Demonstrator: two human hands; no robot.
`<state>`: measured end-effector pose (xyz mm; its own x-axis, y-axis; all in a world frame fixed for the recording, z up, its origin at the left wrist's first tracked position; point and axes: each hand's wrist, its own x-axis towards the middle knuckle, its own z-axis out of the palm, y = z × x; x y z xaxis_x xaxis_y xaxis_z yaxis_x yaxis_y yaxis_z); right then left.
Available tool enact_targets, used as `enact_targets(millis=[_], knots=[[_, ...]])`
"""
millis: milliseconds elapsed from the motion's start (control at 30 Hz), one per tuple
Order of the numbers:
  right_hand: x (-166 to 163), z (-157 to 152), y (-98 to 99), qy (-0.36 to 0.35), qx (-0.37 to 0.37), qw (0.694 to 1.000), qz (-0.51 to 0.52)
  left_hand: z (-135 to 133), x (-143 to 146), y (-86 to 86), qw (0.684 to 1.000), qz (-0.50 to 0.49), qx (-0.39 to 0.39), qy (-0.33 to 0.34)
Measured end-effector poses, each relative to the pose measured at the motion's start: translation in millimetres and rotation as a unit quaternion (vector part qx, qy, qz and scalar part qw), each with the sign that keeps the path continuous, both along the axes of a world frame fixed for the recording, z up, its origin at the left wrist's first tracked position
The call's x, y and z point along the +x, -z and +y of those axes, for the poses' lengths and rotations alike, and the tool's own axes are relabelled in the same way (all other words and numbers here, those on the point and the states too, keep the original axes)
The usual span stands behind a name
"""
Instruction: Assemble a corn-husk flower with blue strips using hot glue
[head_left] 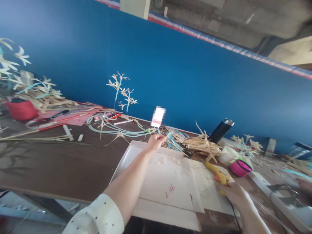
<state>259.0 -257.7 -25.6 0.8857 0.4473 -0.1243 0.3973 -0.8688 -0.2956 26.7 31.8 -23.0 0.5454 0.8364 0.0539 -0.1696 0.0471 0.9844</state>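
My right hand (232, 194) is wrapped round the handle of a yellow hot glue gun (217, 171), with its cord running down toward the table edge. Beneath the gun lies a written sheet of paper (202, 177). Over the far edge of a flat white cardboard box lid (168, 182), marked in red pen, my left hand (156, 143) is closed in a pinch; what its fingertips hold, if anything, I cannot make out. Just past that hand are blue and tan scraps (174, 139) and a heap of dried husks (201, 146).
Two husk flowers (117, 85) on blue stems stand by the blue wall. A phone (158, 117) leans there too, left of a tilted black flask (221, 130). Pale blue tubing (107, 132) is coiled leftward. A pink pouch (240, 167) and white power strip (275, 195) lie rightward.
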Motion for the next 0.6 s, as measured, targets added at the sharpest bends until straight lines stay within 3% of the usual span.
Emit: enact_targets(millis=[333,600], knots=[[-0.8,-1.8,1.5,0.030,-0.011,0.999,-0.008,3.7,2.4,5.1,1.000,0.009,0.020,0.011],[-33.7,2.0,-32.7,0.037,0.037,0.995,-0.085,2.5,1.9,2.1,0.998,0.034,0.043,0.008]])
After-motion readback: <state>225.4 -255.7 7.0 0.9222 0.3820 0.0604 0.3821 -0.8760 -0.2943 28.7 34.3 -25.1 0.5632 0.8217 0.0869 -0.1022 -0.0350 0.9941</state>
